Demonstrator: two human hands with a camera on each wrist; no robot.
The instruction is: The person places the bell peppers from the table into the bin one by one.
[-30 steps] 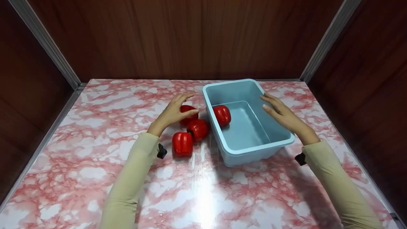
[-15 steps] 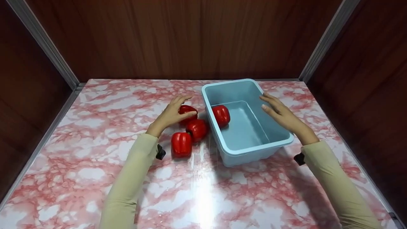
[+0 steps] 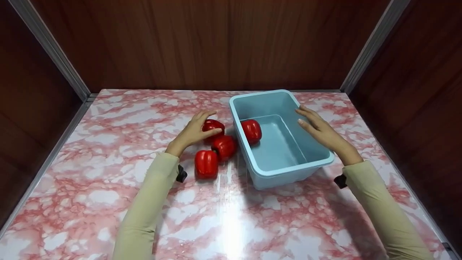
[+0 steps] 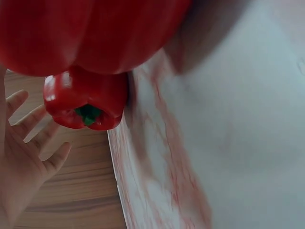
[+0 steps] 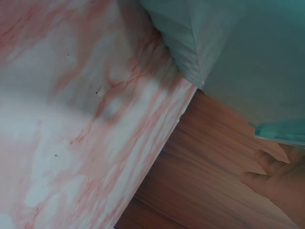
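Observation:
My left hand (image 3: pixel 193 130) is beside the farthest of three red bell peppers on the table, its fingers spread behind that bell pepper (image 3: pixel 213 125) and its thumb across the near side. The left wrist view has the spread fingers next to a pepper with a green stem (image 4: pixel 88 113), and another red pepper fills the top. Two more bell peppers, one in the middle (image 3: pixel 225 147) and one nearest me (image 3: pixel 206 164), lie close together. Over the right rim of a light blue bin (image 3: pixel 288 168), my right hand (image 3: pixel 320 130) hangs with relaxed fingers. A fourth bell pepper (image 3: pixel 251 131) lies inside the bin.
The table (image 3: pixel 101 196) has a red and white marbled top. Dark wooden panels stand on three sides, including the back panel (image 3: pixel 187 47), with grey metal posts (image 3: pixel 54 50) at the corners. The bin's left wall stands close beside the middle pepper.
My left hand has lowered slightly toward the far pepper, its fingertips drawing a little nearer me. The right hand, the bin and the peppers stay in place.

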